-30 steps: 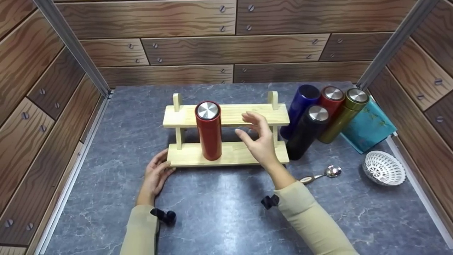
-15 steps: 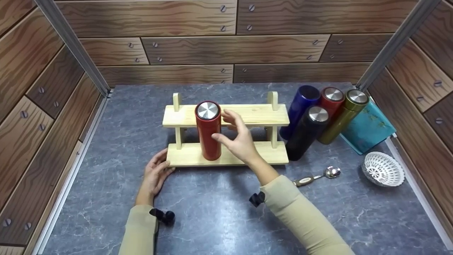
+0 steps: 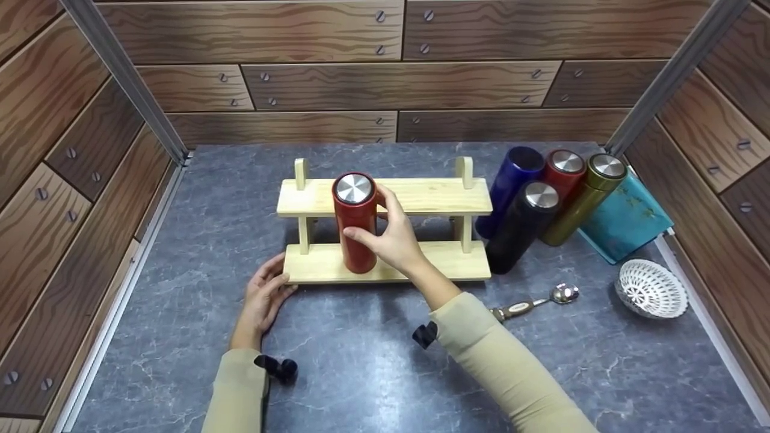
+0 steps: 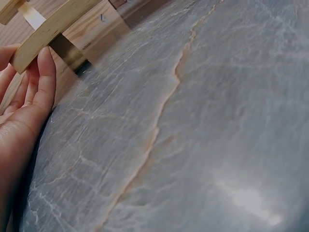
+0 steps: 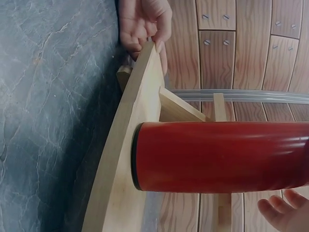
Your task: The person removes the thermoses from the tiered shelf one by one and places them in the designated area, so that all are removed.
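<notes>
A two-tier wooden rack (image 3: 430, 261) stands mid-table. On its lower board an upright red thermos (image 3: 355, 240) with a silver lid rests by its base. My right hand (image 3: 397, 240) is curled round the thermos from the right, thumb across its front and fingers behind it, partly hidden. In the right wrist view, fingers (image 5: 285, 210) show beside the thermos's upper part. My left hand (image 3: 264, 294) grips the front left corner of the lower board; in the left wrist view, fingers (image 4: 47, 77) hold the board's end (image 4: 36, 48) from both sides.
To the rack's right stand a blue bottle (image 3: 511, 186), a black thermos (image 3: 520, 234), another red thermos (image 3: 565, 174) and a gold-green thermos (image 3: 580, 198). Nearby are a teal patterned board (image 3: 628, 213), a white openwork bowl (image 3: 652, 288) and a spoon (image 3: 520, 308).
My right hand has moved left from over the rack's right side to the red thermos, closing round it. The left hand, rack and thermos have stayed in place.
</notes>
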Motion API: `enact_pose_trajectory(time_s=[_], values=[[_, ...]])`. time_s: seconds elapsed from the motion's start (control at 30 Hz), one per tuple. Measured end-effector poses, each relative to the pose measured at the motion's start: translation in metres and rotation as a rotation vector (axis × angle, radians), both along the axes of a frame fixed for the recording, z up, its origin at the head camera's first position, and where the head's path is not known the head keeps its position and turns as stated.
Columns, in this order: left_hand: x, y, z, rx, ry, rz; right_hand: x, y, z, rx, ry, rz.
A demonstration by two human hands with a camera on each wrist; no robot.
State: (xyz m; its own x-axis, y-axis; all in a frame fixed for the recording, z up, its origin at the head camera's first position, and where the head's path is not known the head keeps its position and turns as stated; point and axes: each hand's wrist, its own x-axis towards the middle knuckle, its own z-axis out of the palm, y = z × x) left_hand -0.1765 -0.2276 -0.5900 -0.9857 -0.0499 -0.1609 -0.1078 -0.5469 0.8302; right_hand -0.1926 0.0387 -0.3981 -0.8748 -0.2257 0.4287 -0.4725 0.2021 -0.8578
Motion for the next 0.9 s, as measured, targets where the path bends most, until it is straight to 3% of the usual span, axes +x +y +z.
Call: enact_pose_trajectory(time_s=[0.37,0.9], values=[[0.0013,0.0005,-0.002,0.008,-0.004,-0.004,-0.0051,-0.0035,-0.0075,-0.117,-0.091,0.02],[0.0009,-0.0003,-0.0013,0.018,0.022,0.008,-0.0006,0.004,-0.0056,-0.224,-0.033,0.003]])
